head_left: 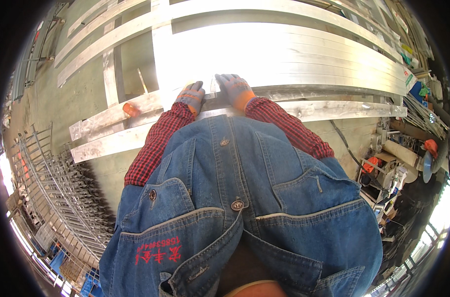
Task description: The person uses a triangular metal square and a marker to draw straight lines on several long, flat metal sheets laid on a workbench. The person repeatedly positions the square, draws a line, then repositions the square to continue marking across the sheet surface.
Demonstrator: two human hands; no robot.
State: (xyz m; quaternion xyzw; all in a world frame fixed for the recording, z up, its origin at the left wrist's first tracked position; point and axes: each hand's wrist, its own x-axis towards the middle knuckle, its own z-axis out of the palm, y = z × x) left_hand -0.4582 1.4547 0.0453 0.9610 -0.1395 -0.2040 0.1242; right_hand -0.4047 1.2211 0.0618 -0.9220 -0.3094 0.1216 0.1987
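Flat silvery metal bars (338,64) lie side by side in front of me, glaring white across much of their length. My left hand (190,97), in a grey and orange work glove, rests at their near edge with its fingers pointing forward. Just right of it, my right hand (235,90) in a matching glove lays its fingers over the bars. Both hands look open, though their undersides are hidden. A small shiny piece (212,90) shows in the gap between them; glare hides what it is.
Long pale support beams (329,110) run crosswise under and before the bars. An orange object (131,110) sits on a beam to the left. Metal racks (51,183) stand at lower left. A cluttered cart (383,173) and thin rods (425,116) are at right.
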